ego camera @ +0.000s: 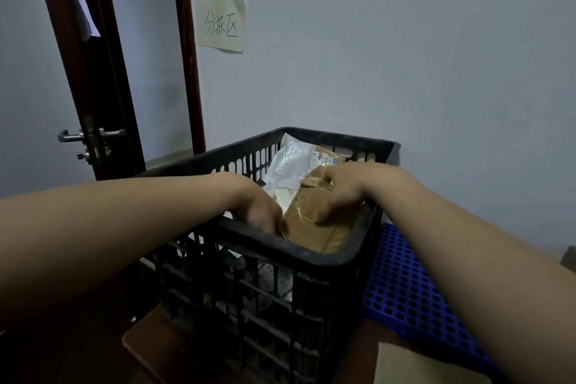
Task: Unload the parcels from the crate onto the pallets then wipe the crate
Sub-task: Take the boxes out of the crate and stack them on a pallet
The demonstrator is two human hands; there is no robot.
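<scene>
A black slatted plastic crate (314, 259) stands in front of me, holding several parcels. On top lies a brown taped cardboard parcel (318, 227), tilted against the crate's near right corner. My left hand (258, 212) reaches inside and grips the parcel's left edge. My right hand (339, 190) grips its far right side, fingers curled over the top. Behind it lie white plastic mailer bags (290, 162) and another brown parcel with a label (324, 156). A blue perforated plastic pallet (405, 290) lies on the floor right of the crate.
A pale wall rises just behind the crate, with a handwritten paper sign (221, 23). A dark wooden door (93, 97) with a metal handle stands open at left. A piece of flat cardboard (420, 365) lies at the bottom right, by the pallet.
</scene>
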